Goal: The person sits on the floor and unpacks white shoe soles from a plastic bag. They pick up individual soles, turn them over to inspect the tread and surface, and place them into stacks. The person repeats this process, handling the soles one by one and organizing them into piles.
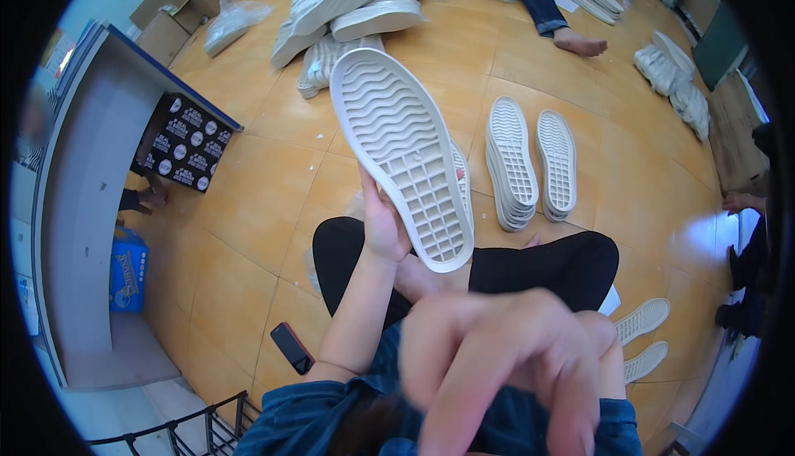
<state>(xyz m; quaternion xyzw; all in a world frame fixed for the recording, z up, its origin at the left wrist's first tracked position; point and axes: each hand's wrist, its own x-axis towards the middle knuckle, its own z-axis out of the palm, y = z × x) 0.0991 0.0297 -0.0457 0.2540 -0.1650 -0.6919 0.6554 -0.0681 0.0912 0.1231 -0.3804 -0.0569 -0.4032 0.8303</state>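
Left hand (pixel 385 228): gripping a white shoe outsole (pixel 406 149) from behind, wave-and-grid face showing, above the crossed legs (pixel 546 267).
Right hand (pixel 505 340): curled, blurred in the foreground; cannot tell whether holding anything.
Stacked, probably done: standing side by side beyond the legs, left outsole stack (pixel 512 162) and right outsole stack (pixel 556 162).
Loose pair of outsoles (pixel 644 319): lying near the right knee; done or not, unclear.
Bagged, probably left: heaped beyond the held piece, bagged outsoles (pixel 377 19).

Dark blue striped shirt (pixel 331 406) with short sleeves (pixel 277 423), black trousers (pixel 546 272), bare forearms (pixel 356 315), bare fingers (pixel 476 390)
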